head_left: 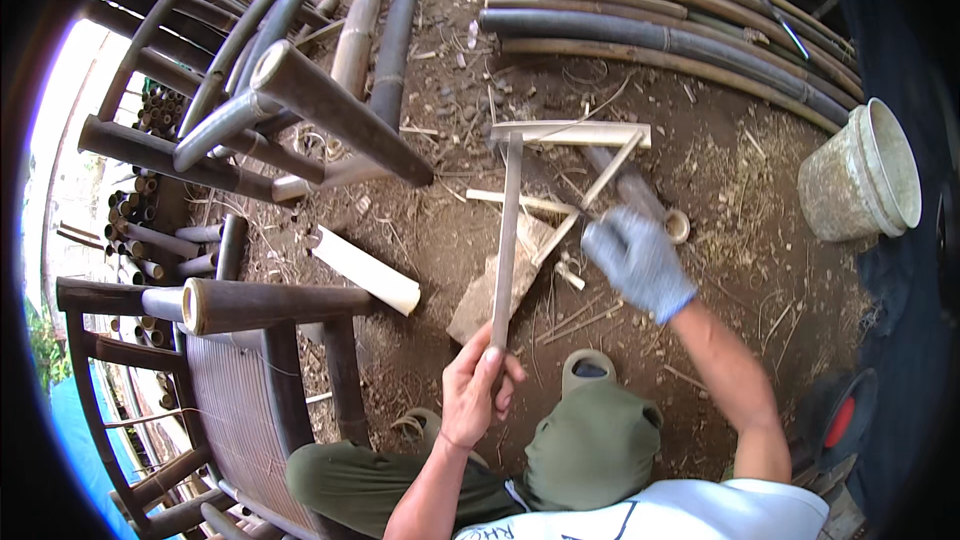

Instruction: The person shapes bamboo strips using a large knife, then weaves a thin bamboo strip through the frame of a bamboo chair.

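My bare left hand (483, 385) is closed around the lower end of a long, flat bamboo strip (508, 230), which points away from me. To its right, my right hand (640, 262), in a grey-blue glove, has its fingers curled. A dark, narrow shape extends up and left from the glove, but I cannot make out what it is. Several pale split bamboo pieces (610, 170) lie just beyond the glove, one across the far end of the strip. Beneath them are a flat stone-like block (485, 295) and a dark bamboo tube (640, 195).
Dark bamboo chair frames (270, 300) crowd the left side. A pale half-round bamboo piece (367, 272) lies on the dirt. Long bamboo poles (660, 37) are stacked at the far right, near a dirty white bucket (850, 180). Shavings litter the ground around my sandal (588, 368).
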Demonstrator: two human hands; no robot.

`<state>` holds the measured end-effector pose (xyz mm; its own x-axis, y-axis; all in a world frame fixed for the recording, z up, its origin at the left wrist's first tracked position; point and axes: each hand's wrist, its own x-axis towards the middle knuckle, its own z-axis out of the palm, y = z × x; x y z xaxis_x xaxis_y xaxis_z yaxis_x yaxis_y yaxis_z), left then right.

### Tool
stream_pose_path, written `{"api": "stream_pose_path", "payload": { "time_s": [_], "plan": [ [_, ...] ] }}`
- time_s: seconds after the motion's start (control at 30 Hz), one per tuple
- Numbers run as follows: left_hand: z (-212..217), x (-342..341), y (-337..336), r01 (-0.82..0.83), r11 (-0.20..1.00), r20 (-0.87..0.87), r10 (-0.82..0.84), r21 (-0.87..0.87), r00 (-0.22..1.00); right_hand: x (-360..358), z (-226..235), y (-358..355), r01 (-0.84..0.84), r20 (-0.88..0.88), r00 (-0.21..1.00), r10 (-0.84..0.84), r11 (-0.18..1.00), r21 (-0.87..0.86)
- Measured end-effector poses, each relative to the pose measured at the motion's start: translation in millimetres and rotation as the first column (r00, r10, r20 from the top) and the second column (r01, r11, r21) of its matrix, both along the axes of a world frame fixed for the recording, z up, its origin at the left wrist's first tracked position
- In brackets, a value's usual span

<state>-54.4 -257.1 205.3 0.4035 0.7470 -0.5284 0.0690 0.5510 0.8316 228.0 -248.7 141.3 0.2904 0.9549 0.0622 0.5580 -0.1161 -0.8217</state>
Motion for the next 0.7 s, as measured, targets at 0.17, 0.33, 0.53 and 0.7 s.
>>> {"api": "stream_pose_path", "payload": {
  "time_s": [0.17,0.33,0.53,0.7],
  "plan": [
    [2,45,30,-0.068,0.998,0.166,0.068,-0.004,0.984,-55,25,-27,-0.217,0.163,0.967,0.195,0.968,0.124],
    [3,45,19,-0.070,0.997,0.101,0.068,0.015,0.993,-50,13,-21,-0.223,0.199,0.960,0.195,0.966,0.132],
    [8,24,-5,0.025,0.999,0.020,-0.024,-0.041,0.999,-31,2,1,0.005,0.226,0.974,-0.025,0.996,0.087],
    [18,-8,-41,0.095,0.992,0.054,-0.090,-0.081,0.994,27,-30,29,0.075,0.339,0.928,-0.153,0.970,0.231]
  ]
}}
